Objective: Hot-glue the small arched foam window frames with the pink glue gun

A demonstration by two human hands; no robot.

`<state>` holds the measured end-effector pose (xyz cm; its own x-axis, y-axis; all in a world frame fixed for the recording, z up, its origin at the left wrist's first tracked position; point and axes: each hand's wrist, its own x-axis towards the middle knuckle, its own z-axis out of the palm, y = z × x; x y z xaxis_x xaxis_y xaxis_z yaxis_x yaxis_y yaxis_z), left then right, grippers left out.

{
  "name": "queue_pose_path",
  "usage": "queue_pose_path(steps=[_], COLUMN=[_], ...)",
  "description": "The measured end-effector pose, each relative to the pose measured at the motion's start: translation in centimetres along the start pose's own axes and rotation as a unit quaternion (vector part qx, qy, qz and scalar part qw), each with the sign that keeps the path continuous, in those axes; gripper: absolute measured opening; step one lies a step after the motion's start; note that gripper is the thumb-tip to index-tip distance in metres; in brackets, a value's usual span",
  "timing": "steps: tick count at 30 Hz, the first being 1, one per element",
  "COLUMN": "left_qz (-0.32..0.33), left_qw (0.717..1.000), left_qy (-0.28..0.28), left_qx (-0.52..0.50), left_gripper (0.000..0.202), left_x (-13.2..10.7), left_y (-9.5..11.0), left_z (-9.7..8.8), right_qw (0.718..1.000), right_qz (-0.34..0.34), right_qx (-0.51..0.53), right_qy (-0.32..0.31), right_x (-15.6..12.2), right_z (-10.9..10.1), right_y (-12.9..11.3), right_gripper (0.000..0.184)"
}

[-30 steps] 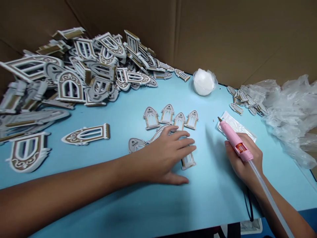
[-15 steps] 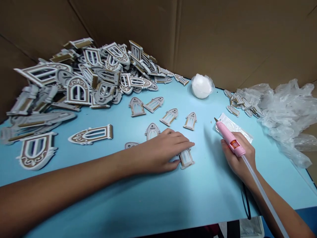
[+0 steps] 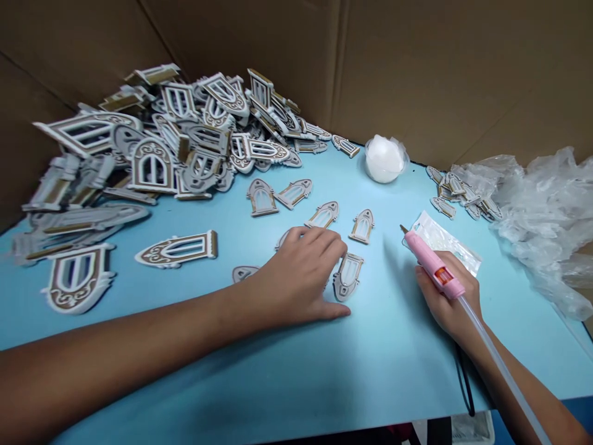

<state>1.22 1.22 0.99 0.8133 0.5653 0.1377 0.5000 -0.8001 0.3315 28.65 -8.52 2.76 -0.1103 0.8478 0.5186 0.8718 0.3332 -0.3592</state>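
My right hand [image 3: 451, 296] is wrapped round a pink hot glue gun [image 3: 433, 262], its nozzle pointing up and left and a long clear glue stick [image 3: 503, 371] trailing from its back end. My left hand [image 3: 308, 272] hovers low over the table, fingers bent and thumb stretched out apart from them. Just right of its fingertips lies a small arched window frame [image 3: 348, 276], its pointed end towards me. Part of another small piece is covered by the left hand. Beyond it lie more small arched frames, among them one frame [image 3: 362, 226] standing apart on the right.
A large heap of white and brown window frames [image 3: 152, 167] fills the back left of the blue table [image 3: 287, 383]. At the back stands a clear cup of white material [image 3: 384, 162]. Rightward are a small pile of frames [image 3: 458, 191], a flat packet [image 3: 447, 241] and crumpled plastic bags [image 3: 546, 216].
The small frame beside my left hand has turned round, its pointed end now towards me. My left fingers have drawn back leftward off it. The right hand keeps its hold on the glue gun.
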Motion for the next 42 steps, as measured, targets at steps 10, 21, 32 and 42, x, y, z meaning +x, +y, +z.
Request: queue_pose_path(steps=[10,21,32,42], left_qz=[0.048,0.159,0.166,0.147], left_qw=[0.989,0.968,0.967,0.973], left_qy=[0.062,0.151,0.162,0.144], left_qx=[-0.122,-0.119,-0.105,-0.102], left_gripper=[0.060,0.054,0.060,0.063], left_x=[-0.3,-0.3,-0.4,-0.3], left_y=[-0.8,-0.6,-0.6,-0.5], left_z=[1.2,1.8,2.1,1.9], right_qw=[0.983,0.984,0.983,0.983], right_qz=[-0.076,-0.112,-0.125,-0.125], right_qx=[0.081,0.042,0.026,0.017], right_qy=[-0.144,-0.131,-0.130,-0.134], right_x=[-2.2,-2.2,-2.1,-2.2], right_z=[1.2,1.1,1.0,0.9], right_y=[-0.4,-1.8,-2.2,-2.1], right_gripper=[0.010,0.021,0.024,0.022])
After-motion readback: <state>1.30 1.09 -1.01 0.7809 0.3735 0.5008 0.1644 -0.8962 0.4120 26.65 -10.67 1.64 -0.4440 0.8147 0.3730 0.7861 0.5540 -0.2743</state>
